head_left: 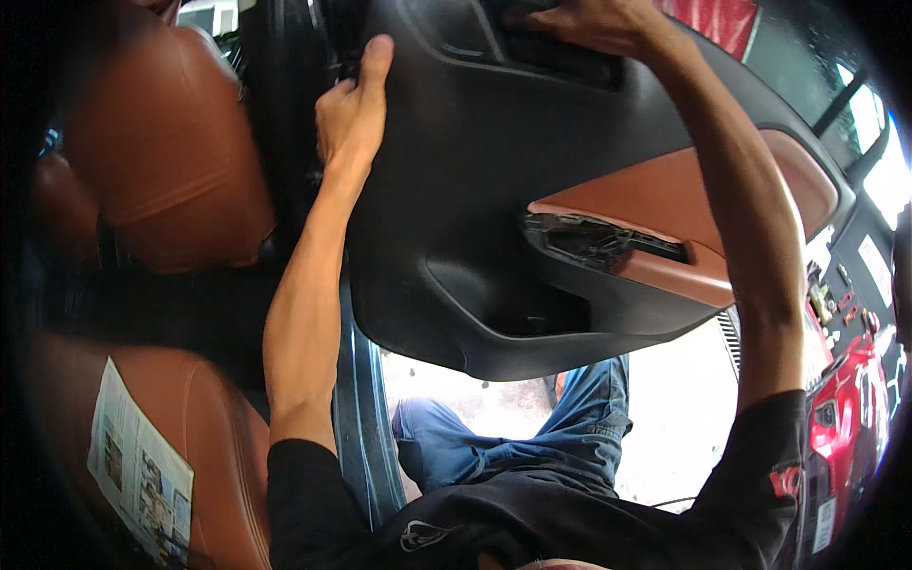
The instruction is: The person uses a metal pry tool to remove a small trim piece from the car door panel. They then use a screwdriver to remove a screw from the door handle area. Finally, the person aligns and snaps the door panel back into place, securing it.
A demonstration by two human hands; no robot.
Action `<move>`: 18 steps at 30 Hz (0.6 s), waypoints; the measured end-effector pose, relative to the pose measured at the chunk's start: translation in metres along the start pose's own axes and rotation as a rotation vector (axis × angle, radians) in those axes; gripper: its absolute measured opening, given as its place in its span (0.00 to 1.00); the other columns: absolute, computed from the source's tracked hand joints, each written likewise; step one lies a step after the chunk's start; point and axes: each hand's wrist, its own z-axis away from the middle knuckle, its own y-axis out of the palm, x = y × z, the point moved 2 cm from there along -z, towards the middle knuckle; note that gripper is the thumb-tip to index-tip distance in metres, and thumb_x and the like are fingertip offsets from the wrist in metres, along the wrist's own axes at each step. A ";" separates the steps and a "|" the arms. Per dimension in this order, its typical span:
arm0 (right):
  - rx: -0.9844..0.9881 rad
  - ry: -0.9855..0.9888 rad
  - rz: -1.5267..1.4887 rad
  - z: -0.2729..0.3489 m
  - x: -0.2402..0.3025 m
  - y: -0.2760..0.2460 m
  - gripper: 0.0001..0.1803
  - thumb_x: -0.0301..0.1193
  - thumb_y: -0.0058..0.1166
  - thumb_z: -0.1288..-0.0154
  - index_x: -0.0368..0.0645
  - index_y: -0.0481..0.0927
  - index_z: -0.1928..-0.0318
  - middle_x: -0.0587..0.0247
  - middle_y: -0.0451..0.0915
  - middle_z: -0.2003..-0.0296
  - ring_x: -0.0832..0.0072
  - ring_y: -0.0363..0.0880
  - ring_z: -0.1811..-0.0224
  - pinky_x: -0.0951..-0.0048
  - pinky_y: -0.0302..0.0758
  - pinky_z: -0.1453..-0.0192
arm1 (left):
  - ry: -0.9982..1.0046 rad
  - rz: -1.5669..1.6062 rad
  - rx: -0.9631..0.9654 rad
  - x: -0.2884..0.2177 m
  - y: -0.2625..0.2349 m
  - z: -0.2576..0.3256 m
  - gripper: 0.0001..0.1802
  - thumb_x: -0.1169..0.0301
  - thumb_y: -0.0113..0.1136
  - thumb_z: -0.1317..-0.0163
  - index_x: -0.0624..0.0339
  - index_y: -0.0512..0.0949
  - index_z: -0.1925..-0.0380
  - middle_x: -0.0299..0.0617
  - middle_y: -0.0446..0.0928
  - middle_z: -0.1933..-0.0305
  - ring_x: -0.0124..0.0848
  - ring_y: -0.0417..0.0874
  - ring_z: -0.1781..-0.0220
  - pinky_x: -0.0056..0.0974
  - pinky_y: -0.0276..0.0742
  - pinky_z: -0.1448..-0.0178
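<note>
Door panel (437, 161) is right in front of the person, just beside the brown seats (180, 142); left hand (351, 119) grips its left edge, thumb up, fingers curled; right hand (594, 27) is at the dark recess (581, 66), can't tell if it's gripping; probably light, stiff, slick plastic; I'd hold the edges, not the gappy armrest (676, 273).

L hand (351, 119) round edge of blk/brn door panel (446, 171), R hand (594, 24) nr upper recess (565, 59), brn seats (171, 142) at L
</note>
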 end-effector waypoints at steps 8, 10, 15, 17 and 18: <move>-0.077 -0.096 -0.459 0.056 -0.049 -0.035 0.37 0.49 0.69 0.48 0.36 0.82 0.43 0.39 0.82 0.48 0.50 0.81 0.42 0.51 0.77 0.36 | -0.051 0.135 -0.002 -0.003 0.009 0.002 0.48 0.17 0.55 0.47 0.54 0.65 0.89 0.33 0.64 0.82 0.28 0.69 0.73 0.39 0.72 0.63; -0.226 -0.113 -0.302 0.067 -0.047 -0.031 0.34 0.50 0.67 0.51 0.36 0.85 0.50 0.41 0.83 0.51 0.51 0.82 0.47 0.50 0.78 0.44 | -0.050 0.115 0.000 -0.002 0.012 -0.001 0.46 0.18 0.56 0.47 0.51 0.63 0.89 0.30 0.60 0.83 0.26 0.66 0.75 0.36 0.70 0.67; -0.033 0.119 -0.500 0.060 -0.048 -0.032 0.27 0.51 0.66 0.53 0.34 0.83 0.78 0.55 0.76 0.82 0.59 0.76 0.76 0.55 0.78 0.60 | -0.036 0.125 -0.020 -0.001 0.011 -0.012 0.45 0.17 0.55 0.46 0.47 0.60 0.88 0.27 0.57 0.83 0.23 0.62 0.77 0.33 0.63 0.70; -0.181 0.103 -0.423 0.059 -0.052 -0.010 0.27 0.51 0.66 0.55 0.41 0.74 0.89 0.66 0.67 0.90 0.71 0.68 0.83 0.61 0.75 0.68 | -0.080 0.078 -0.004 -0.004 0.003 -0.014 0.45 0.16 0.53 0.46 0.46 0.58 0.88 0.26 0.55 0.83 0.22 0.59 0.78 0.32 0.61 0.71; -0.083 0.172 -0.420 0.060 -0.044 -0.010 0.27 0.51 0.66 0.55 0.42 0.74 0.89 0.66 0.67 0.90 0.70 0.68 0.83 0.61 0.74 0.68 | -0.096 0.056 -0.013 -0.003 0.000 -0.011 0.45 0.16 0.53 0.46 0.46 0.58 0.88 0.26 0.55 0.83 0.22 0.59 0.78 0.31 0.61 0.71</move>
